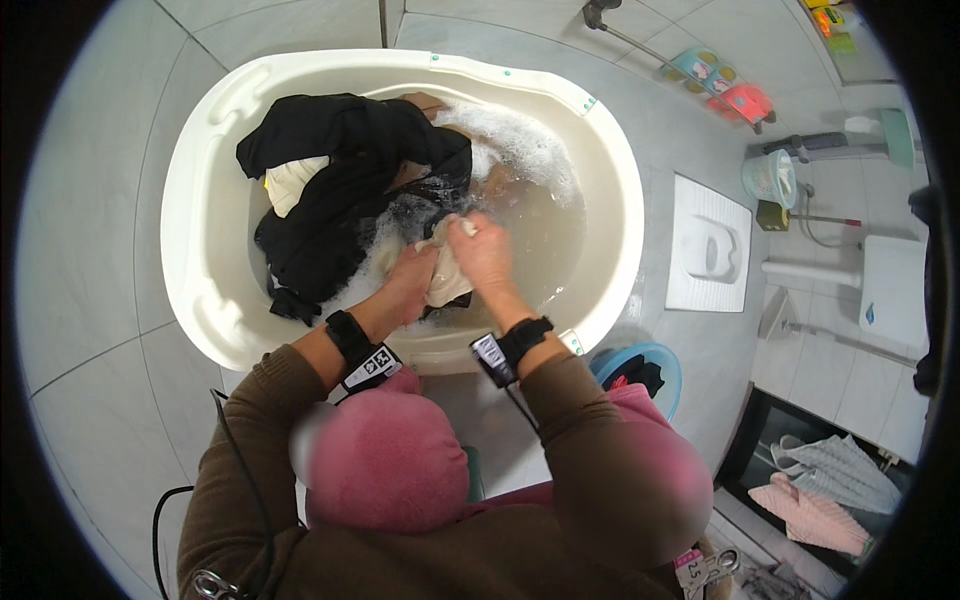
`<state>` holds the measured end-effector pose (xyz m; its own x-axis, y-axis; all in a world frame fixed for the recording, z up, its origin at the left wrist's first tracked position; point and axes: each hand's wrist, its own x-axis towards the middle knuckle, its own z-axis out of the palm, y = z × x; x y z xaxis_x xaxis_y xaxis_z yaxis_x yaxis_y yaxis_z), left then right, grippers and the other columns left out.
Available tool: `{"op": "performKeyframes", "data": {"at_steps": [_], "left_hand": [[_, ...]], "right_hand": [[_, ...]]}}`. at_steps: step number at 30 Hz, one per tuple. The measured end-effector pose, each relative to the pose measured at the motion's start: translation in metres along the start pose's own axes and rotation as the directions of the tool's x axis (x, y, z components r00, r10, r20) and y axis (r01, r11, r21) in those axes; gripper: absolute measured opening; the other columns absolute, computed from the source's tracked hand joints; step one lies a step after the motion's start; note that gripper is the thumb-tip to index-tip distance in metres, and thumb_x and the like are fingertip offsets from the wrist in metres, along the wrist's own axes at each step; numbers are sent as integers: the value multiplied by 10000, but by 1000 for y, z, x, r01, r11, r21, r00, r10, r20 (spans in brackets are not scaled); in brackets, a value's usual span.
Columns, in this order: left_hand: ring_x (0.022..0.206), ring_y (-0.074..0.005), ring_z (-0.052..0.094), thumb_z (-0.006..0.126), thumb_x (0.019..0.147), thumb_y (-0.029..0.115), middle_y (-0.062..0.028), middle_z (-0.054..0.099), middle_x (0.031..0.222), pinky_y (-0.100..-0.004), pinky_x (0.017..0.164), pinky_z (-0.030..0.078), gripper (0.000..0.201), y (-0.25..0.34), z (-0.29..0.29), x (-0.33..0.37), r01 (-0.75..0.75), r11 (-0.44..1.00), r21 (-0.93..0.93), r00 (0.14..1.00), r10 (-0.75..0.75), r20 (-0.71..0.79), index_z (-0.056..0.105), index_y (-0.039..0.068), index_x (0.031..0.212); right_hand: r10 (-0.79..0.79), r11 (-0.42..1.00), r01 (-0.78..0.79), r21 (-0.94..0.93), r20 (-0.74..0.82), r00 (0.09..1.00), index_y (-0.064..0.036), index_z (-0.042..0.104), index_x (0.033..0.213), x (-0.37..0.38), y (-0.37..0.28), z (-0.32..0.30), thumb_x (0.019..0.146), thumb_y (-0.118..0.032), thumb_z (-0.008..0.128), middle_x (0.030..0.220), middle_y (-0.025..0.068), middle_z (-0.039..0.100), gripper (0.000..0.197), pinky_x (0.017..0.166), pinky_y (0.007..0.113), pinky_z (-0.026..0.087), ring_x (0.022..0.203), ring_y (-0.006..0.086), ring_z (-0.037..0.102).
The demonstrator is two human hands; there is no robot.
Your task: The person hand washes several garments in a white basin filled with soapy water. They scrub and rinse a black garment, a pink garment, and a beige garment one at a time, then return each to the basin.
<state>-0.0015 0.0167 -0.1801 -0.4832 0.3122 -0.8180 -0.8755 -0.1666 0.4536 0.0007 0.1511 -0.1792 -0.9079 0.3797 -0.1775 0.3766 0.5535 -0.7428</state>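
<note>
So my left hand [408, 284] and right hand [483, 252] are pinching a cream cloth [449, 278] in the white plastic tub's [624, 195] near half, its long axis running near-to-far between them, neither hand closer. Black garment [345, 170] fills tub-left; suds [535, 150] float tub-far-right.

Upper garment: a dark brown long-sleeved top [430, 550], fabric bunched toward each cuff. Left wrist: black strap [347, 338], fitted with a white tag [372, 366] bearing a black square pattern. Right wrist: matching black band [527, 340], carrying a white block [492, 358] with dark markings; a thin black cord [522, 406] runs from it toward the sleeve. A second black cable [245, 460] crosses the left sleeve. Lower garment: plush pink trousers [390, 450]. I see silver metal clips [722, 565] at both sides of the waist.
</note>
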Motion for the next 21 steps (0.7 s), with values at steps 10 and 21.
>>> {"op": "performKeyframes", "data": {"at_steps": [10, 21], "left_hand": [[1157, -286, 586, 603, 973, 249, -147, 565, 1229, -443, 928, 545, 419, -9, -63, 10, 127, 989, 73, 979, -137, 153, 460, 38, 1306], [1013, -243, 660, 527, 989, 485, -66, 654, 1122, -417, 896, 556, 466, 23, -41, 22, 368, 910, -191, 834, -232, 501, 584, 73, 1199]], "right_hand": [[159, 887, -253, -386, -259, 953, -53, 433, 1447, 20, 112, -40, 843, -695, 579, 1418, 255, 483, 893, 1090, 448, 397, 1300, 416, 486], [-163, 897, 46, 440, 232, 959, -5, 709, 968, -53, -30, -19, 791, -273, 799, 1100, 140, 648, 334, 815, 331, 521, 927, 259, 671]]}}
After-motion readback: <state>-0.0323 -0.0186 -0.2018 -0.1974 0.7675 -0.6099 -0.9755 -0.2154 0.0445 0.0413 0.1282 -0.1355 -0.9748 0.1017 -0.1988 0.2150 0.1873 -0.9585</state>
